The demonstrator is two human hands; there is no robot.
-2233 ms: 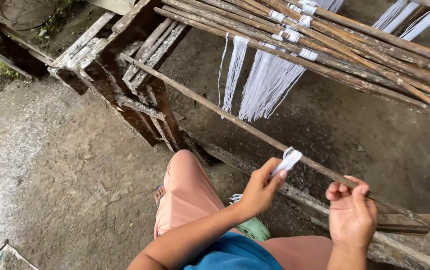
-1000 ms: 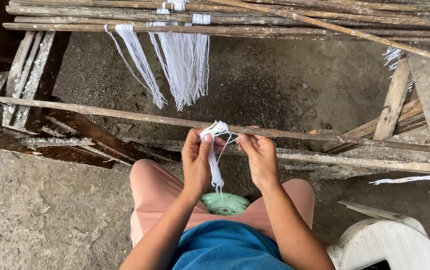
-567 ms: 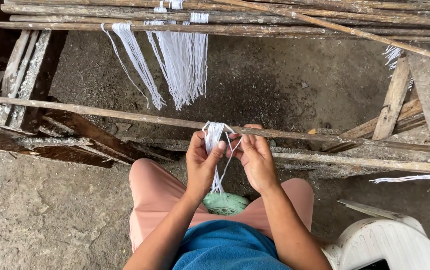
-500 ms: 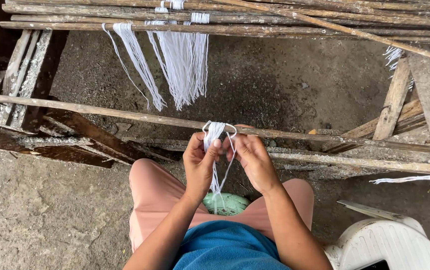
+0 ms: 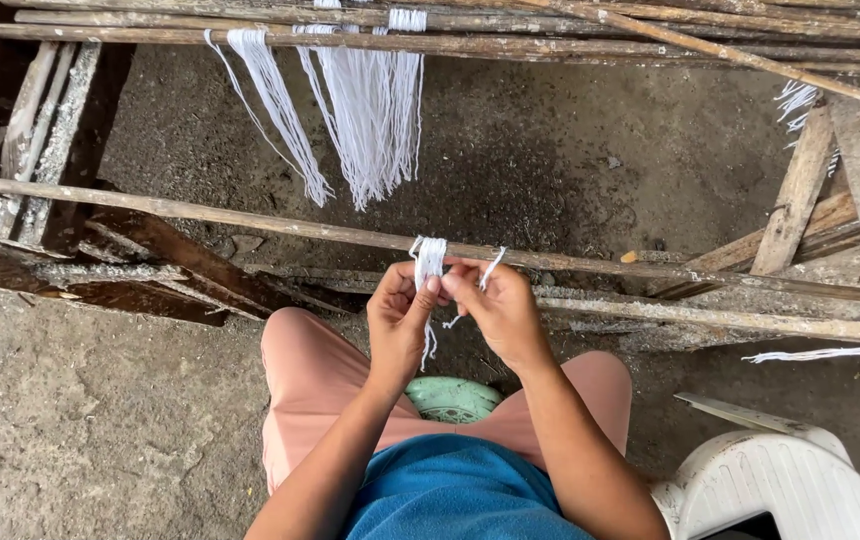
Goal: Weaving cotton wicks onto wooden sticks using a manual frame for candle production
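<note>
Since half a second ago, both hands are seen raised slightly toward the long wooden pole [image 5: 250,222], and the white thread bundle [image 5: 429,258] is now looped up against that pole rather than held just below it.

Item: white thread bundle. Located at the pole, near its middle; a folded loop sits on the pole's near side, and loose ends are trailed down below it between the hands.

Left hand [image 5: 400,318]: closed on the bundle, which is pinched between thumb and fingers just under the pole.

Right hand [image 5: 498,308]: closed narrowly, with a short thread end [image 5: 491,268] pinched at the fingertips, just right of the bundle and touching the left hand's fingertips.

Hanging white threads [image 5: 365,110]: suspended from the upper wooden bars [image 5: 550,40], well beyond the pole, in two loose hanks.

Further white threads [image 5: 798,100]: seen at the frame's right side, above the pole's far right end.

Wooden frame pieces [image 5: 40,110]: laid to the left, beyond the pole.

Pink shorts [image 5: 310,390] and blue shirt [image 5: 450,495]: worn by the person, on the near side of the pole.

Green round object [image 5: 453,398]: partly shown between the knees, below the hands.

White plastic chair [image 5: 780,485]: set to the lower right of the pole.

Ground: bare dirt [image 5: 570,160] under the frame.
</note>
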